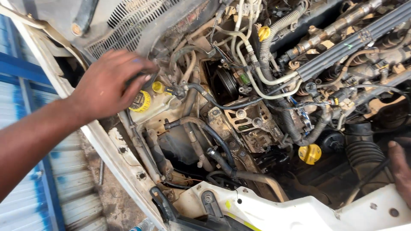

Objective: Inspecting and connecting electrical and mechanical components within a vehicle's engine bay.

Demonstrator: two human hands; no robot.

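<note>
We look down into an open engine bay (239, 128) filling most of the frame, grimy metal, dust-caked hoses and wiring everywhere. White painted body panel (274, 209) runs along the bottom edge, chipped and dirty; blue corrugated sheeting (25, 85) sits at far left. A bundle of dark ribbed cables (355, 42) crosses the upper right. Black corrugated intake hose (364, 154), rubbery, lies at lower right, just beside our right hand (400, 171), which rests at the right edge, mostly cut off, so we cannot tell how its fingers stand. Our left hand (109, 83) reaches in from the left, upper-left of centre, fingers curled down around a dark object under the palm that is hidden, kind unclear; it sits just above the yellow round reservoir cap (140, 102) on a pale plastic tank (160, 105). Hoses crowd close on the hand's right. A second yellow cap (310, 154) stands lower right of centre, a small yellow dipstick handle (264, 32) up top.
</note>
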